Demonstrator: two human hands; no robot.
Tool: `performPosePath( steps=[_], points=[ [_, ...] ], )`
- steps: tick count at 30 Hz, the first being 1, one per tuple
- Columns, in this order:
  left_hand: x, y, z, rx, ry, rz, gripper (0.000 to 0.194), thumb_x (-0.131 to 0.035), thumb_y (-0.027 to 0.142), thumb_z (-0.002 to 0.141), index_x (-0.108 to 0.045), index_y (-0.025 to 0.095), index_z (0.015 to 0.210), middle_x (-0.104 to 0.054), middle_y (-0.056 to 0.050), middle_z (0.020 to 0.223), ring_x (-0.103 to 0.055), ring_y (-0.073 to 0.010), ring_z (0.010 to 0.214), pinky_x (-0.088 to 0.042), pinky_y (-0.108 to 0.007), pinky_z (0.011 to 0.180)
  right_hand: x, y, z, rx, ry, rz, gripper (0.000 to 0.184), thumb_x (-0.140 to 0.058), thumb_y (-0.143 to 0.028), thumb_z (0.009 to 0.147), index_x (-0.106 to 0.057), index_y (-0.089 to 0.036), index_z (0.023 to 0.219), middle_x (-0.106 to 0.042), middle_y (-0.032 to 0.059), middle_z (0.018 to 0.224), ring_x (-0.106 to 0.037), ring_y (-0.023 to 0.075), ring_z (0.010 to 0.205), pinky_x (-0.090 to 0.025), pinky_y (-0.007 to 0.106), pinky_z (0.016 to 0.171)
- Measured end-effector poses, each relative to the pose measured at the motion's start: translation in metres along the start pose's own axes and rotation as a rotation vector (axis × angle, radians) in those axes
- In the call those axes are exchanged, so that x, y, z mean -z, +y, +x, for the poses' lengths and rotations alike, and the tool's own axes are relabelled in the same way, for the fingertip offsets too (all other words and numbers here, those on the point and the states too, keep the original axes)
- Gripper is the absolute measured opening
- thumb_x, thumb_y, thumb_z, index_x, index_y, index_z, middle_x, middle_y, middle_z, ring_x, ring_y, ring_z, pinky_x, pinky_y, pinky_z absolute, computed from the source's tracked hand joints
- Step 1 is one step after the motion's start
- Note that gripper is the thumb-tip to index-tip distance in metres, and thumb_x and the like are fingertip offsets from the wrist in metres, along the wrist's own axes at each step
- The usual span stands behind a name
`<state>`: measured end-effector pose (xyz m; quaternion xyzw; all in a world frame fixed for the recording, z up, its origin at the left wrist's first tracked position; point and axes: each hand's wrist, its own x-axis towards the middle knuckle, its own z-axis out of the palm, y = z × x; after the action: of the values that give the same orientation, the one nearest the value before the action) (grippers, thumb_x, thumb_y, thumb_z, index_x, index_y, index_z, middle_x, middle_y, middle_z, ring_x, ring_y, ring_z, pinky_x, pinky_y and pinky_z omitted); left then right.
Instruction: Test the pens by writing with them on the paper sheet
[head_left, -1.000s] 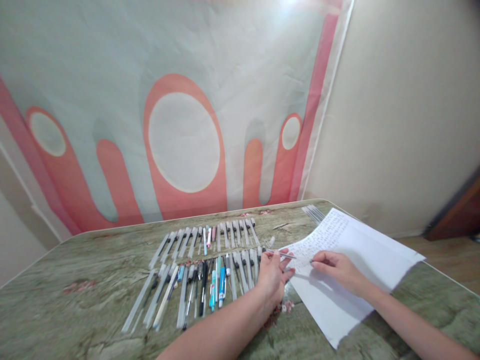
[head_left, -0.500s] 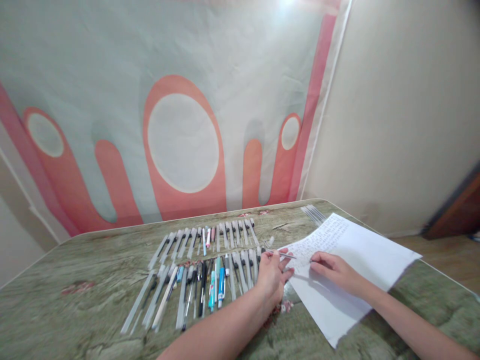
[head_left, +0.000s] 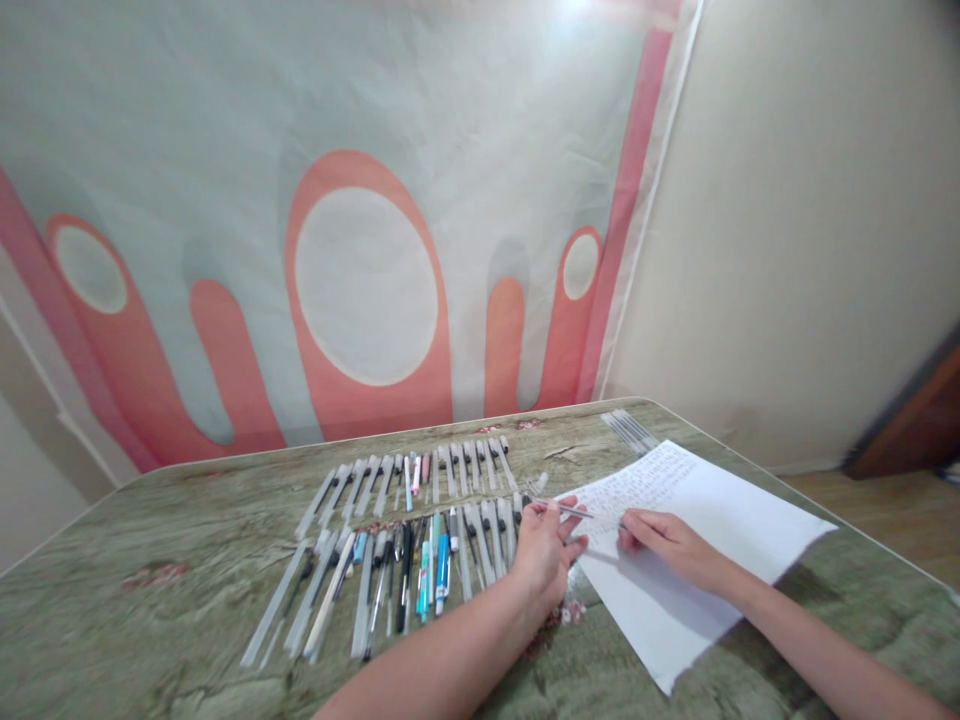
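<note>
Rod: from my distant seat I see a thin rod (head_left: 585,514) in the left hand (head_left: 544,548), pointing across the near-left edge of the sheet (head_left: 739,515); a slip seems possible, as so narrow a thing gives little to grip and could roll in the fingers.
Sheet: nothing I can see weighs it down, and a shadow under its ragged right edge suggests that part lifts off the table (head_left: 187,560); a dragging wrist could skew or crease it.
Writing: the small marks (head_left: 637,475) fill the far-left part; if the ink is wet, a sliding hand could smear it, though I can't judge wetness.
Pens: the near row (head_left: 406,570) lies just beside the left forearm, the far row (head_left: 374,485) beyond it; a low sweep of that arm could scatter the closer ones.
Clear bit: a small piece (head_left: 541,482) sits just beyond the left fingers, easy to knock.
Left hand: I read thumb and forefinger pinching the rod, the other fingers spread loosely, palm partly turned up, forearm slanting in from below.
Right hand: it (head_left: 667,545) is over the sheet, knuckles up, fingers curled; a dark speck shows at the tips, and I cannot tell whether they grip it.
Bundle: slim sticks (head_left: 630,432) lie past the sheet's far corner, well apart from both hands.
</note>
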<state>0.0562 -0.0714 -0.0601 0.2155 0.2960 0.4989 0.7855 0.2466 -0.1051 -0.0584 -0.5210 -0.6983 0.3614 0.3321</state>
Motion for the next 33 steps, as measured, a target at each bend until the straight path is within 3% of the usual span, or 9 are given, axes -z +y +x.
performPosePath(
  steps=[6,12,18,24,29,33],
  points=[
    [0.0,-0.001,0.0,-0.001,0.016,-0.005,0.02,-0.052,0.026,0.078,-0.033,0.021,0.082,-0.056,-0.009,0.103,-0.059,-0.0183,0.083,-0.045,-0.03,0.06,0.0,0.004,0.001,-0.025,0.033,0.077,0.024,-0.049,-0.041,0.08,-0.052,-0.017,0.081,-0.052,0.0006,0.072,-0.048,0.0139,0.068,-0.039,0.026,0.061],
    [-0.001,-0.001,0.0,0.002,0.024,-0.002,0.019,-0.051,0.024,0.078,-0.033,0.021,0.081,-0.056,-0.009,0.104,-0.06,-0.0183,0.084,-0.045,-0.029,0.06,0.001,0.001,0.001,-0.019,-0.008,-0.006,0.038,-0.034,-0.042,0.086,-0.056,-0.016,0.07,-0.055,0.0024,0.067,-0.05,0.015,0.068,-0.039,0.029,0.068],
    [0.0,-0.001,0.0,-0.001,0.021,-0.006,0.021,-0.052,0.027,0.078,-0.032,0.021,0.081,-0.057,-0.008,0.103,-0.06,-0.0182,0.084,-0.045,-0.03,0.062,0.001,0.001,0.0,-0.031,-0.022,0.042,0.028,-0.046,-0.044,0.081,-0.052,-0.017,0.081,-0.055,0.0012,0.072,-0.05,0.0146,0.07,-0.04,0.027,0.065],
    [-0.001,-0.001,-0.001,-0.015,0.005,-0.001,0.023,-0.053,0.027,0.077,-0.031,0.021,0.081,-0.057,-0.008,0.103,-0.059,-0.0179,0.084,-0.045,-0.03,0.062,0.002,-0.001,0.0,-0.02,-0.045,-0.003,0.04,-0.034,-0.046,0.086,-0.055,-0.016,0.069,-0.056,0.0028,0.068,-0.051,0.0157,0.069,-0.04,0.03,0.069],
    [0.0,-0.001,0.0,-0.009,0.016,-0.001,0.023,-0.053,0.029,0.077,-0.032,0.021,0.081,-0.056,-0.007,0.103,-0.059,-0.018,0.085,-0.045,-0.03,0.063,0.003,-0.003,-0.001,-0.03,-0.045,0.038,0.031,-0.042,-0.046,0.082,-0.053,-0.017,0.079,-0.057,0.0027,0.073,-0.052,0.016,0.072,-0.041,0.029,0.069],
    [-0.001,-0.001,0.0,0.002,0.015,0.008,0.022,-0.054,0.029,0.076,-0.034,0.021,0.081,-0.056,-0.007,0.104,-0.059,-0.0181,0.086,-0.045,-0.029,0.063,0.001,-0.006,0.0,-0.028,-0.052,0.033,0.038,-0.036,-0.047,0.085,-0.055,-0.016,0.073,-0.056,0.003,0.07,-0.052,0.0158,0.07,-0.04,0.03,0.069]
  ],
)
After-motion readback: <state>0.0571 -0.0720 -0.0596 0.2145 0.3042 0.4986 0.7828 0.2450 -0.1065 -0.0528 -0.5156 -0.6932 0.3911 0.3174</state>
